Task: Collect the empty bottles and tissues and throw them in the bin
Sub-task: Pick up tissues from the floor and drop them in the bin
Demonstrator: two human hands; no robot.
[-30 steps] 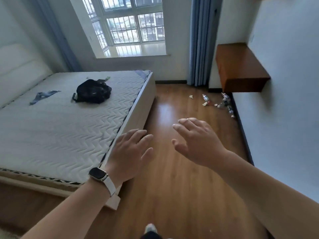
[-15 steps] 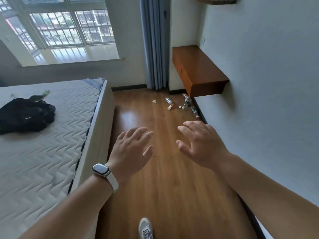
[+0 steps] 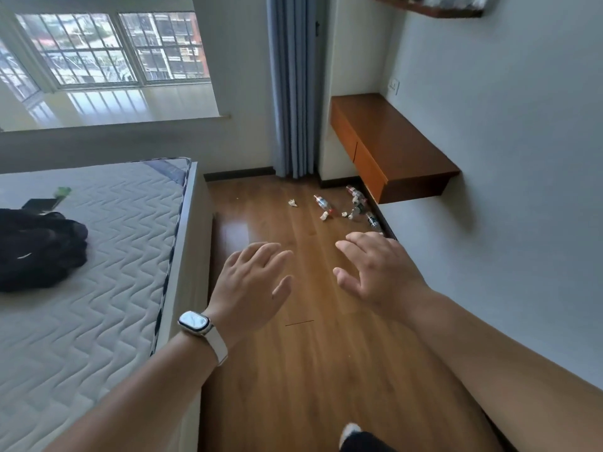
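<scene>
both my hands are out in front and hold nothing: my left hand (image 3: pixel 251 282) and right hand (image 3: pixel 378 269) hover with fingers (image 3: pixel 355 239) spread and relaxed above the brown wooden floor (image 3: pixel 310 370). the litter lies well ahead on that floor, under the floating brown wooden worktop (image 3: pixel 391 141): a clear plastic bottle (image 3: pixel 323 203) with red on it, on its side, a cluster of small clear bottles (image 3: pixel 357 203) nearer the wall, and crumpled white tissues (image 3: pixel 292 202) beside them. i judge the empties light, smooth, apt to roll or crumple, so i'd wrap round the body or neck. the tissues look soft, nearly weightless; a pinch should do. no bin is in view.
</scene>
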